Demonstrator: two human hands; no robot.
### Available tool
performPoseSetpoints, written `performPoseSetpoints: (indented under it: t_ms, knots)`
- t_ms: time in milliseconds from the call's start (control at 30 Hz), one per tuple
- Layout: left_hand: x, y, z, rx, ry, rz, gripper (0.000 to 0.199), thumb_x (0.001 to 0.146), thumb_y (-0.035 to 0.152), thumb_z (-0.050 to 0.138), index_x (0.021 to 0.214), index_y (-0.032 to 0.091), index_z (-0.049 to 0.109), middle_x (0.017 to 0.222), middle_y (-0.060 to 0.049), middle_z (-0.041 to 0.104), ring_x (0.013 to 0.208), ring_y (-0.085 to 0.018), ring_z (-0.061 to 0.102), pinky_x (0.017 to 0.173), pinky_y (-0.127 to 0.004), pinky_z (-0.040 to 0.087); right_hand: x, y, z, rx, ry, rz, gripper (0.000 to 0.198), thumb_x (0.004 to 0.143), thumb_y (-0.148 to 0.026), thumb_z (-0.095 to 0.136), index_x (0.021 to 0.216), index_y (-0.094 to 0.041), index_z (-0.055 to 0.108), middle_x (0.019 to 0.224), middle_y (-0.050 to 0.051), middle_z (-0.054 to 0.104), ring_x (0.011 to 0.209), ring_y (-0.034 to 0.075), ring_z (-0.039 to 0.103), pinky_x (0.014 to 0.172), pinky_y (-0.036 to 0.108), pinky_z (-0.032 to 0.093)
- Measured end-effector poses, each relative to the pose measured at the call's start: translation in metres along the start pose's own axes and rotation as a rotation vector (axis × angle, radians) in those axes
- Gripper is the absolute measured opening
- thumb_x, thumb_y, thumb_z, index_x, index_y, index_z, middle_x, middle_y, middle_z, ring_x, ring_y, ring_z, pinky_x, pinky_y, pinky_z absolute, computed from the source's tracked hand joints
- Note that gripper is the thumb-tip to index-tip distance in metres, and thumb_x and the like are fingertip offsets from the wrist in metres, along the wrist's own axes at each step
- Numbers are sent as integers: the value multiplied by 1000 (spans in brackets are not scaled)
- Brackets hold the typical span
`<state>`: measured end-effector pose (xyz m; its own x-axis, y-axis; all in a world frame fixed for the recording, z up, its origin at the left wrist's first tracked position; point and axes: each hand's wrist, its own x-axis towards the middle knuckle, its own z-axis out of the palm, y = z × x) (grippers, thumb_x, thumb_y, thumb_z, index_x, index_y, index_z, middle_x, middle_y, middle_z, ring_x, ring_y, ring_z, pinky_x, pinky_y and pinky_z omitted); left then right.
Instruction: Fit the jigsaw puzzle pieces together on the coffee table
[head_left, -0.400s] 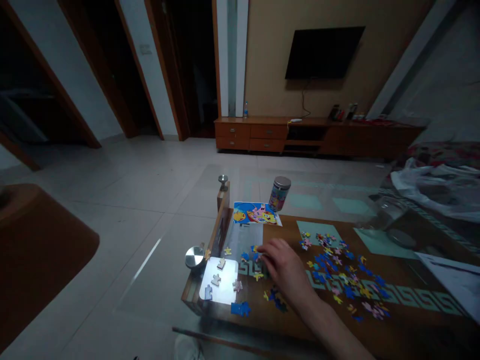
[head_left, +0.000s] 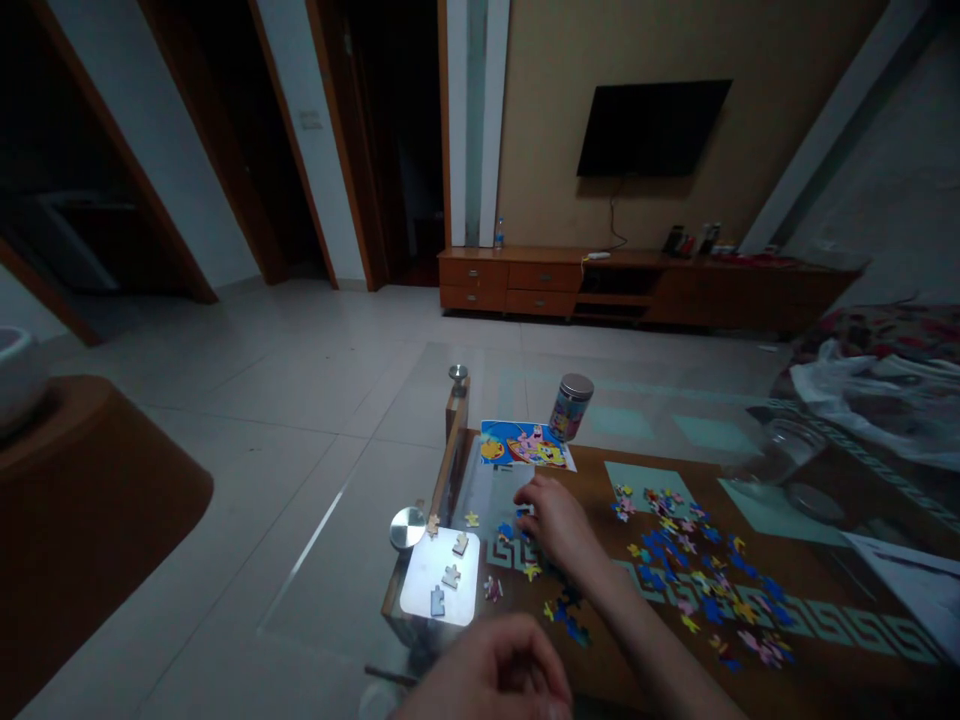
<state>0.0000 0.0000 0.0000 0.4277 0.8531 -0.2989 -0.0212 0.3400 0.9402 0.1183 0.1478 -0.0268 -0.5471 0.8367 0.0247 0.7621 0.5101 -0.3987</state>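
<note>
Over the glass table, my right hand (head_left: 559,525) has its thumb and index finger parted, with nothing visibly held. Blue jigsaw pieces (head_left: 505,533) lie at its fingertips, and a yellow piece (head_left: 532,571) is just below. My left hand (head_left: 491,670) is at the bottom edge, fingers curled; whatever they may hold is hidden. It covers the spot by the near table edge. Beside it, several pieces lie grey side up, such as one grey piece (head_left: 451,577), on a bright white square (head_left: 416,590). Dark blue and yellow pieces (head_left: 570,615) sit under my right forearm.
A large heap of loose pieces (head_left: 675,550) spreads to the right. Behind my right hand lie a cartoon picture sheet (head_left: 499,445) and a lidded tin (head_left: 571,408). A clear jar (head_left: 784,455), a plastic bag (head_left: 862,395) and white paper (head_left: 900,580) are at right.
My left hand has come into view from below, over where joined blue pieces lay. My right hand has lifted slightly off the blue pieces, fingers parting. The camera view has tilted up a little.
</note>
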Motion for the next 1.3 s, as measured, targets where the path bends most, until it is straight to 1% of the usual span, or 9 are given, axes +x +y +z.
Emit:
performPoseSetpoints:
  t_ms: [133, 300, 467, 633, 767, 900, 1067, 1200, 1300]
  knots:
    - [5, 2, -31, 80, 343, 93, 14, 68, 30, 59, 72, 17, 52, 64, 4, 46, 60, -10, 42, 57, -24, 31, -1, -7, 0, -60, -11, 57, 24, 71, -4, 56, 89, -14, 68, 92, 11, 66, 87, 23, 60, 73, 29, 40]
    - [8, 1, -59, 287, 559, 125, 13, 72, 32, 51, 71, 18, 51, 65, 2, 48, 64, -14, 45, 60, -26, 34, -2, -13, -1, -121, -41, 101, 24, 72, -2, 53, 88, -14, 67, 90, 13, 67, 86, 25, 61, 69, 30, 40]
    - [17, -7, -62, 433, 641, 112, 10, 75, 27, 47, 70, 19, 51, 69, 0, 52, 67, -16, 50, 63, -28, 37, -3, -8, -2, -113, -67, 135, 18, 75, -6, 55, 87, -15, 65, 88, 11, 67, 86, 24, 61, 70, 28, 39]
    - [24, -11, -50, 554, 629, 134, 13, 78, 19, 45, 86, 19, 55, 81, -3, 60, 75, -18, 54, 69, -30, 40, -5, -5, -4, -64, -75, 124, 10, 76, -8, 55, 78, -14, 63, 84, 10, 65, 82, 22, 61, 68, 27, 38]
    - [27, -11, -47, 605, 621, 143, 14, 80, 16, 43, 85, 19, 55, 84, -3, 61, 78, -18, 55, 71, -31, 40, -4, 4, -7, -9, -54, 100, 14, 79, -10, 52, 75, -15, 64, 82, 8, 64, 80, 20, 60, 68, 27, 39]
    - [27, -10, -48, 652, 642, 157, 13, 80, 16, 43, 79, 19, 56, 82, -3, 60, 80, -19, 56, 72, -31, 40, -4, 23, -9, 162, -10, 12, 21, 78, -8, 48, 83, -17, 67, 85, 6, 64, 82, 19, 59, 72, 27, 40]
    - [18, -9, -73, 705, 738, 128, 14, 78, 20, 43, 77, 20, 57, 81, -4, 61, 80, -20, 57, 72, -32, 41, -6, 30, -5, 204, -60, -96, 31, 66, 0, 50, 84, -19, 68, 87, 5, 60, 82, 17, 56, 70, 25, 39]
    - [1, -5, -105, 633, 905, 64, 18, 75, 29, 43, 78, 19, 58, 80, -4, 63, 77, -21, 58, 70, -32, 42, -4, 30, 1, 158, -98, -79, 25, 64, -2, 53, 77, -18, 66, 85, 5, 60, 81, 18, 55, 69, 25, 38]
    - [-6, -2, -118, 601, 964, 34, 22, 72, 35, 44, 78, 19, 58, 77, -5, 63, 74, -21, 58, 68, -31, 42, -1, 32, 2, 125, -94, -91, 19, 63, -4, 54, 73, -17, 63, 86, 6, 60, 81, 19, 54, 68, 26, 37]
